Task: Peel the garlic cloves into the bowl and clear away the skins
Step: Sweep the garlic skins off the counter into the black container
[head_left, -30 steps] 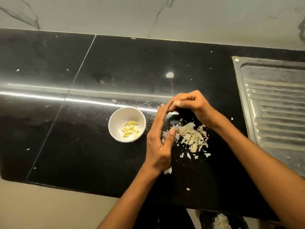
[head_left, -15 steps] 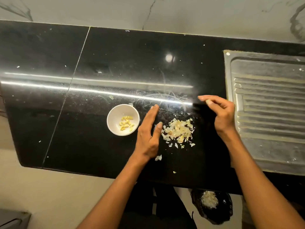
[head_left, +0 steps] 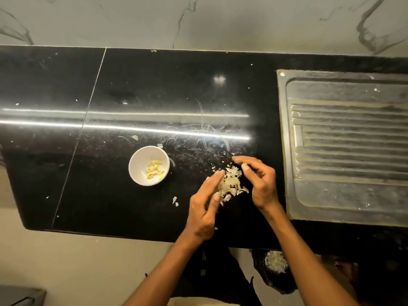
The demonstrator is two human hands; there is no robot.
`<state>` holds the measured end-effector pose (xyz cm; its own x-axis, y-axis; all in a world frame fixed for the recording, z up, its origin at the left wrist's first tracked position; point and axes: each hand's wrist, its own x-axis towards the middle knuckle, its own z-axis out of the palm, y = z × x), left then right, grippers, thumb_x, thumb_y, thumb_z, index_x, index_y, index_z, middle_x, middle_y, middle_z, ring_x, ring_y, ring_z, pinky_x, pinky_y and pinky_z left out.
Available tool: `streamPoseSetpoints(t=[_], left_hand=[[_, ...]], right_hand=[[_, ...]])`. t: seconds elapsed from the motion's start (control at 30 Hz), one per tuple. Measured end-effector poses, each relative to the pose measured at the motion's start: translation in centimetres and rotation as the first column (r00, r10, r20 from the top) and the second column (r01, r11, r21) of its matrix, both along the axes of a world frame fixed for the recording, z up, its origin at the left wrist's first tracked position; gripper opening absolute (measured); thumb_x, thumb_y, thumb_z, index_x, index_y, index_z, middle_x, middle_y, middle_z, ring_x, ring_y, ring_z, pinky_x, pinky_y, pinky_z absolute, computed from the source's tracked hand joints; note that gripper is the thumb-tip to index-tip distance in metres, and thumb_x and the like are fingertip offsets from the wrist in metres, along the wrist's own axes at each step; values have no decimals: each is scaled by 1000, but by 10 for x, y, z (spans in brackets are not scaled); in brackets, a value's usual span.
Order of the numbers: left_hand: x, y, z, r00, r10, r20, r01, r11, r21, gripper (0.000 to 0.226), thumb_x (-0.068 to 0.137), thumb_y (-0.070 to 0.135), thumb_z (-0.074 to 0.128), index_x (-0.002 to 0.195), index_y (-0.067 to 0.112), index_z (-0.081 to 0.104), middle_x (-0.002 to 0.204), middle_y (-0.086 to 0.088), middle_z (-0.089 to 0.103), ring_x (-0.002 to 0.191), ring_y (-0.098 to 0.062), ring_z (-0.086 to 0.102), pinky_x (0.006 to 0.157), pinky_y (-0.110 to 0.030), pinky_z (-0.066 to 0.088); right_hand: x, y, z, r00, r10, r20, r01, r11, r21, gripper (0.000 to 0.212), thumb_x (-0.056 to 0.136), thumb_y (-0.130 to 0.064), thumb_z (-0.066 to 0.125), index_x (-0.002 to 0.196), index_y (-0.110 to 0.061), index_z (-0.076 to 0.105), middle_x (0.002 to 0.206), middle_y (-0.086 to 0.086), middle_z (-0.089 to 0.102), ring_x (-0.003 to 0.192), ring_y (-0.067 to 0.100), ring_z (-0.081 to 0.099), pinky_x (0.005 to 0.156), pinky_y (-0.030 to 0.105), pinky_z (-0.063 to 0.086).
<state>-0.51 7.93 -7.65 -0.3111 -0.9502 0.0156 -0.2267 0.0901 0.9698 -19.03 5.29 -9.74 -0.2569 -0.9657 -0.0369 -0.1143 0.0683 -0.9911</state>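
A small white bowl (head_left: 141, 173) with several peeled yellow garlic cloves (head_left: 155, 169) stands on the black counter (head_left: 110, 195). To its right lies a pile of pale garlic skins (head_left: 230, 184). My left hand (head_left: 202, 212) stands on edge against the pile's left side, fingers nearly straight. My right hand (head_left: 261, 184) hooks its bent fingers round the pile's far right side, thumb tip on the skins. The pile sits squeezed between both hands. A few loose flakes (head_left: 175, 200) lie to the left of my left hand.
A steel sink drainboard (head_left: 344, 146) fills the counter's right end. Below the front edge, a dark bag or bin (head_left: 276, 265) on the floor holds more skins. Small skin specks (head_left: 134, 137) dot the counter behind the bowl. A marble wall (head_left: 198, 21) backs the counter.
My right hand, which had swung out towards the drainboard, has come back to the pile. My left hand has closed in from the other side, and the skins are bunched tighter.
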Motion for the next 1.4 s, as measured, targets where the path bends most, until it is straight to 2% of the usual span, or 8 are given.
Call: streamPoseSetpoints(t=[0.2, 0.43, 0.63, 0.77, 0.9, 1.03, 1.13, 1.4], left_hand=[[36, 2, 9, 948, 307, 89, -284, 936, -207, 48, 101, 15, 39, 146, -1, 50, 154, -10, 51, 148, -26, 42, 123, -52, 27], [46, 25, -23, 861, 234, 452, -180, 971, -159, 61, 104, 33, 32, 159, 9, 30, 169, -5, 21, 158, -18, 12, 127, -51, 13], [-3, 13, -5, 973, 10, 230, -1, 999, -39, 64, 106, 37, 33, 162, 9, 18, 171, 0, 17, 158, -17, 11, 128, -51, 11], [-16, 11, 8, 993, 110, -31, -109, 993, 36, 60, 105, 30, 38, 158, 3, 29, 166, -6, 32, 155, -23, 27, 123, -58, 27], [13, 14, 14, 968, 240, -77, -243, 970, -29, 57, 102, 22, 39, 154, -2, 36, 161, -12, 41, 151, -30, 35, 120, -62, 30], [54, 19, 5, 964, 265, 17, -263, 962, -77, 58, 103, 25, 39, 154, -2, 36, 161, -11, 40, 151, -31, 35, 118, -66, 30], [67, 22, 2, 967, 246, 63, -242, 968, -63, 59, 103, 26, 39, 154, -2, 35, 162, -11, 38, 152, -30, 33, 118, -65, 31], [64, 11, 3, 979, 184, 86, -181, 983, -33, 61, 103, 27, 38, 156, -2, 31, 165, -10, 32, 154, -28, 29, 122, -59, 29]], right_hand=[[3, -13, 3, 951, -22, -310, 21, 1000, -5, 35, 93, -28, 56, 117, -13, 77, 125, -2, 71, 122, 13, 58, 103, 13, 40], [36, 5, 4, 966, 86, -245, -88, 996, 6, 31, 94, -20, 58, 118, -13, 77, 125, -3, 72, 125, 10, 58, 107, 28, 45], [30, 6, 4, 1000, 24, 19, -25, 999, 23, 35, 94, -27, 58, 120, -11, 76, 123, 3, 74, 124, 24, 64, 107, 54, 48], [25, 18, 12, 987, -46, -155, 43, 999, -18, 31, 96, -18, 59, 120, -10, 75, 128, 1, 72, 127, 19, 61, 107, 50, 48], [42, 39, 19, 802, 43, -596, -131, 986, -105, 39, 97, -16, 54, 134, -9, 68, 148, 5, 59, 138, 20, 52, 119, 44, 35], [91, 66, 20, 438, 306, -845, -445, 891, 93, 60, 102, -30, 45, 156, -5, 40, 169, 11, 26, 159, 22, 19, 130, 44, 9], [118, 79, 15, 219, 397, -891, -527, 817, 234, 69, 105, -37, 37, 162, -3, 21, 172, 15, 7, 161, 25, -1, 130, 46, -1], [140, 25, 8, 7, 417, -909, -365, 847, 386, 76, 100, -42, 13, 163, -1, 0, 170, 22, -10, 159, 31, -15, 128, 48, -11]])
